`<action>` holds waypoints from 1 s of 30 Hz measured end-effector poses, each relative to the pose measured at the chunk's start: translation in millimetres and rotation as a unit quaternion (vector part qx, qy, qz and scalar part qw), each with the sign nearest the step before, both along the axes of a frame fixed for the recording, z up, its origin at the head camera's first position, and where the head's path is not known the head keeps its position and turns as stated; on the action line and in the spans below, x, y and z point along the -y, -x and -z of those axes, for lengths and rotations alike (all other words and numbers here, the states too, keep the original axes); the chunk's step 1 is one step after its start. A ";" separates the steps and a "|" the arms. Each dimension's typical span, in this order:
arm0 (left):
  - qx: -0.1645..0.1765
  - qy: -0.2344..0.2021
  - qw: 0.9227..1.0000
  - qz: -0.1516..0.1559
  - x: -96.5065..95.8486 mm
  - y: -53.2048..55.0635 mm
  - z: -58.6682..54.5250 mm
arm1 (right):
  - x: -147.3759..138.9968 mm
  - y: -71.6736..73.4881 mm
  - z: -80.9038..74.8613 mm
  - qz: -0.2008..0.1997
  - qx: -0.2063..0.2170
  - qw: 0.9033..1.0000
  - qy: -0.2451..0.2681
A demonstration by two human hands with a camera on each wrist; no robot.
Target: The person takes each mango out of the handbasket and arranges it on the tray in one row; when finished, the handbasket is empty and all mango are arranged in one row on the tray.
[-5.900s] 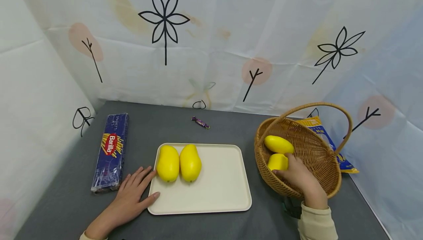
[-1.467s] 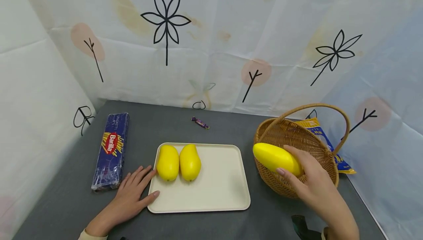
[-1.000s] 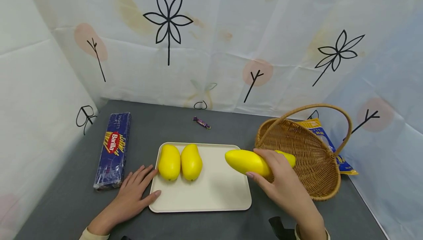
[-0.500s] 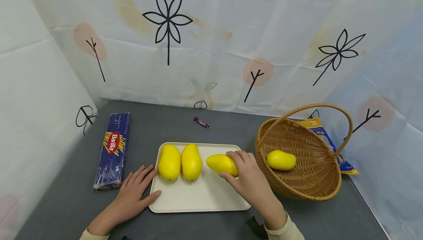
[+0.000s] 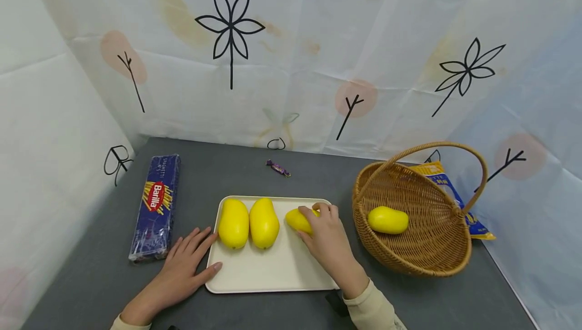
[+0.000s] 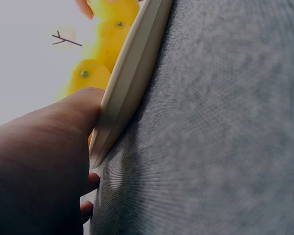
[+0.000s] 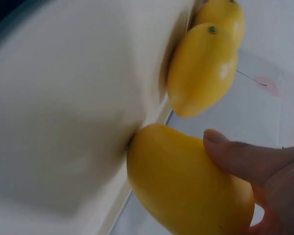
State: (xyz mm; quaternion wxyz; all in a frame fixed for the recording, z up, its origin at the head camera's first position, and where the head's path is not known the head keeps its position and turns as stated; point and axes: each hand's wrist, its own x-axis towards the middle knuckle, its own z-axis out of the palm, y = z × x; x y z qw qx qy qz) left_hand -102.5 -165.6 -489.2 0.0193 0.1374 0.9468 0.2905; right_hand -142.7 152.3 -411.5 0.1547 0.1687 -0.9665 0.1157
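Note:
In the head view my right hand (image 5: 329,244) grips a yellow mango (image 5: 297,220) at the right part of the cream tray (image 5: 273,272). The right wrist view shows the thumb (image 7: 245,159) along the mango's side, its narrower end right at the tray surface. Two more mangoes, one (image 5: 234,223) at the left and another (image 5: 263,223) beside it, lie side by side on the tray. My left hand (image 5: 184,264) rests with fingers spread at the tray's left edge, thumb over the rim. A further mango (image 5: 388,220) lies inside the wicker basket (image 5: 438,229).
A blue Barilla spaghetti pack (image 5: 155,208) lies at the left of the grey table. Behind the tray is a purple wrapped candy (image 5: 278,168). A blue and yellow bag (image 5: 443,181) sits partly hidden behind the basket, whose handle (image 5: 436,144) arches up.
My right hand has taken a mango out of the basket and carried it left, down to the tray beside the other two. The left hand has stayed at the tray's edge.

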 end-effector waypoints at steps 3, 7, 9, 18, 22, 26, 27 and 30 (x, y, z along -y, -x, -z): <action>0.007 -0.001 1.000 -0.001 -0.1 -0.1 -0.5 | 4.0 1.6 3.1 0.010 0.001 1.000 0.004; 0.000 -0.002 1.000 -0.001 -0.2 -1.5 -1.7 | 9.5 1.2 5.3 0.016 0.018 1.000 0.003; -0.003 0.000 1.000 0.000 -0.4 -1.9 -2.1 | 11.3 -0.3 6.3 0.013 0.038 0.999 -0.002; -0.004 0.006 1.000 -0.002 0.6 -1.0 0.1 | 12.2 -12.9 12.0 -0.022 0.098 0.995 0.000; -0.004 0.004 1.000 -0.002 0.6 -1.2 0.0 | 12.0 -17.5 12.9 -0.041 0.111 0.993 0.001; -0.004 0.003 1.000 -0.001 0.2 -1.7 -1.4 | 12.6 -22.2 13.2 -0.064 0.124 0.990 0.007; -0.004 0.002 1.000 -0.001 0.0 -1.9 -1.9 | 12.8 -23.0 13.1 -0.066 0.126 0.990 0.007; -0.002 -0.001 1.000 -0.002 -0.4 -2.1 -3.4 | 13.3 -24.7 12.2 -0.066 0.137 0.988 0.012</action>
